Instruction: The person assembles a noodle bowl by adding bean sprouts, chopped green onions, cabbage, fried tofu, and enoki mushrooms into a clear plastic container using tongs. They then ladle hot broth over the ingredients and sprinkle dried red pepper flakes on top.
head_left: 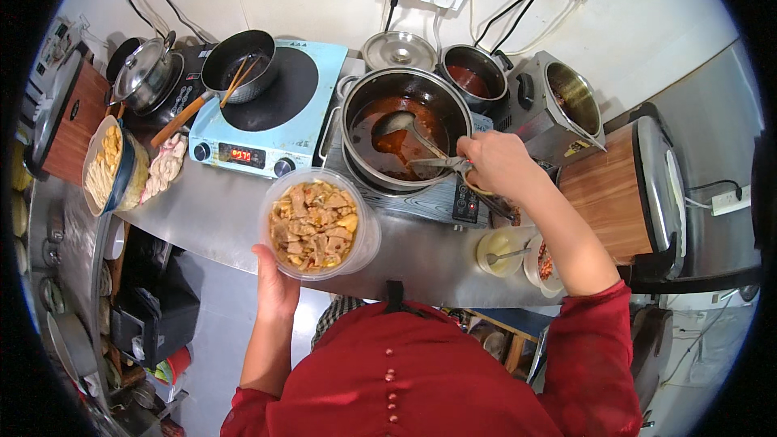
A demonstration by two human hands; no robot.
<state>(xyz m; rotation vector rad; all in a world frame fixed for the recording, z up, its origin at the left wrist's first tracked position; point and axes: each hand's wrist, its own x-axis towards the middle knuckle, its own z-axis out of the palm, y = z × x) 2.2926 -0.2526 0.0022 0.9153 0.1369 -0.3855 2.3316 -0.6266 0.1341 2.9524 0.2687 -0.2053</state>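
Note:
My left hand (277, 282) is closed on the side of a round clear plastic bowl (368, 247), held over the counter's front edge. Pieces of meat (312, 231) lie on top of the food in it. Over the right rim of a large steel pot (348, 105), my right hand (498, 163) grips a pair of scissors (437, 163), blades pointing left. A metal ladle (395, 123) rests its bowl in the pot's dark red broth (413, 110). Its handle runs toward my right hand; whether the fingers also hold it, I cannot tell.
Left of the pot, a pan (243, 53) with chopsticks sits on a blue induction cooker (312, 125). A bowl of noodles (105, 174) stands far left. Behind the pot are a small saucepan (473, 81) and a lid (399, 52). A cup with a spoon (502, 256) stands right, near the front edge.

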